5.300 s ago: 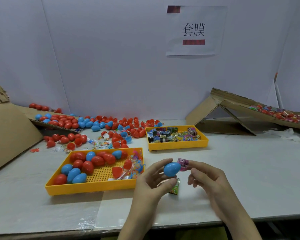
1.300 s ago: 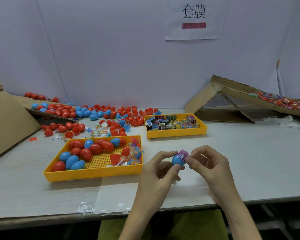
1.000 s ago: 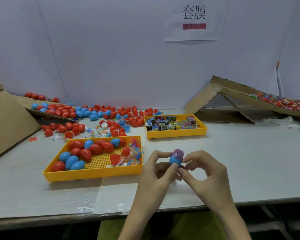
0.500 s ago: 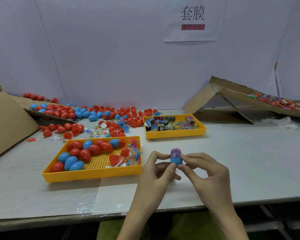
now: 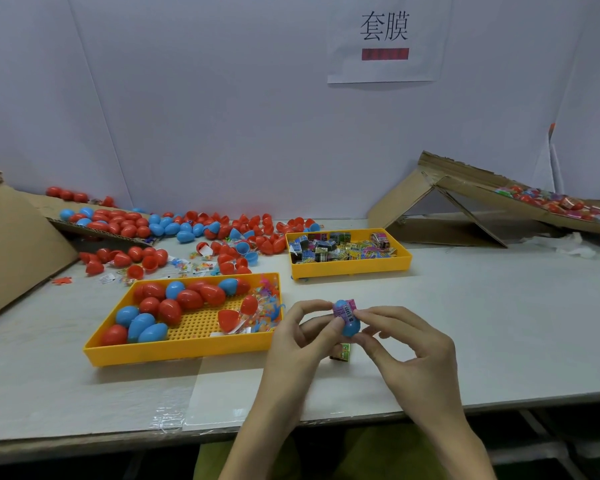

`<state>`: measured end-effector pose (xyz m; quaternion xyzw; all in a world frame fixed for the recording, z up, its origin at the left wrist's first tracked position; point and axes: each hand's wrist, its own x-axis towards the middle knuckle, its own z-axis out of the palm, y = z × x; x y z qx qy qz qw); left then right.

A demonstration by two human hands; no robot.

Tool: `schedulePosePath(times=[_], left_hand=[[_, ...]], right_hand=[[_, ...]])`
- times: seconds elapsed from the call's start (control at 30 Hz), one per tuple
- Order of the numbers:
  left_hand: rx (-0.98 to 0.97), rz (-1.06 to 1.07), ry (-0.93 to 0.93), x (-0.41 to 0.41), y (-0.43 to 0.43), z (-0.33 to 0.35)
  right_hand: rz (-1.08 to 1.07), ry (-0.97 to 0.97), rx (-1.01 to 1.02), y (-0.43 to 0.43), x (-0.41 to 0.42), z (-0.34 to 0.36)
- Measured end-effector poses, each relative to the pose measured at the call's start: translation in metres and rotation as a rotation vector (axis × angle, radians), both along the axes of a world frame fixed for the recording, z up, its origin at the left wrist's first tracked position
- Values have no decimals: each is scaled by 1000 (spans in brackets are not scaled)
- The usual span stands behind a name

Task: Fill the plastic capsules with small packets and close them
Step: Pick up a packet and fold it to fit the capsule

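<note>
Currently the left hand point(image 5: 302, 337) pinches the blue capsule point(image 5: 351, 327) between thumb and forefinger, its other fingers loosely curled behind. The right hand point(image 5: 406, 344) meets it from the other side, fingertips closed on the capsule's lower flank and on the pink packet point(image 5: 344, 308) at its upper end. Both wrists rise from the table edge and angle inward, so the capsule hangs above the table point(image 5: 465, 323) between the 2 hands, just right of the near tray point(image 5: 174, 353).

Whether the packet is partly inside the shell or only lies against it cannot be told from here. The step in hand looks like seating that packet. It would go best with the left pinch kept firm and low on the shell, while the right fingertips fold the packet's corners in and press it down evenly, so that nothing sticks out to jam the closing rim.

1 green packet point(image 5: 341, 352) lies on the table directly below the hands. The near tray holds red and blue capsules and some loose bits. The far tray point(image 5: 350, 270) holds more packets. Beyond both trays, loose capsules point(image 5: 187, 230) are heaped along the wall.
</note>
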<state>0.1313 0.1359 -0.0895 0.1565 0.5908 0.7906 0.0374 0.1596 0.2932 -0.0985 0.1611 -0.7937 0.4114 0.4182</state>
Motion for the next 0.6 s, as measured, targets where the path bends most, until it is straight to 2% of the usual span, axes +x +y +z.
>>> schedulePosePath(times=[0.17,0.6], left_hand=[[54,-56,-53,-2,-1,-1],[-4,-105,-83,-2,-1,0]], right_hand=[[13,-50,-57,1,0,-1],[-15,2,-84,2,0,-7]])
